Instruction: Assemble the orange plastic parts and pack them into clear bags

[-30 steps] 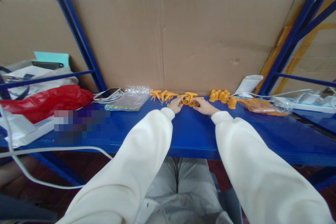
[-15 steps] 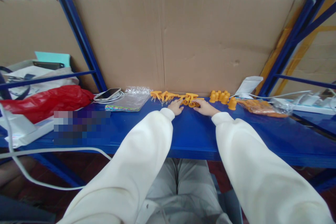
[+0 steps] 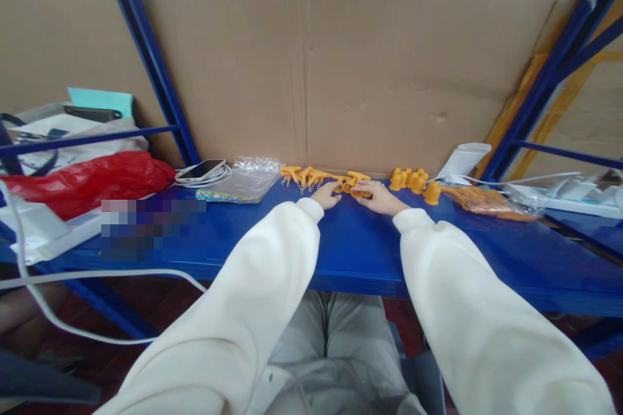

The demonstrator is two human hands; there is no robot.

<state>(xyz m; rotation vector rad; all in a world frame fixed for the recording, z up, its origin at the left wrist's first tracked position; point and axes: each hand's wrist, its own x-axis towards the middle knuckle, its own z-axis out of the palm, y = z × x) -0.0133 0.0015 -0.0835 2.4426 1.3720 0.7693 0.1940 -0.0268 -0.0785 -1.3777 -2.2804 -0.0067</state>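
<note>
Both my arms, in white sleeves, reach forward over a blue shelf. My left hand and my right hand meet at a small cluster of orange plastic parts by the cardboard back wall. The fingers of both hands are pinched on these orange parts. More orange parts with small springs lie just left of my hands. A group of upright orange caps stands to the right.
A clear plastic bag, a phone on a coiled white cable and a red bag lie to the left. A bag of orange pieces and a white pouch sit right. Blue rack posts flank the cardboard.
My hands have stayed at the orange cluster with only small finger movements. The view has shifted slightly to the right.
</note>
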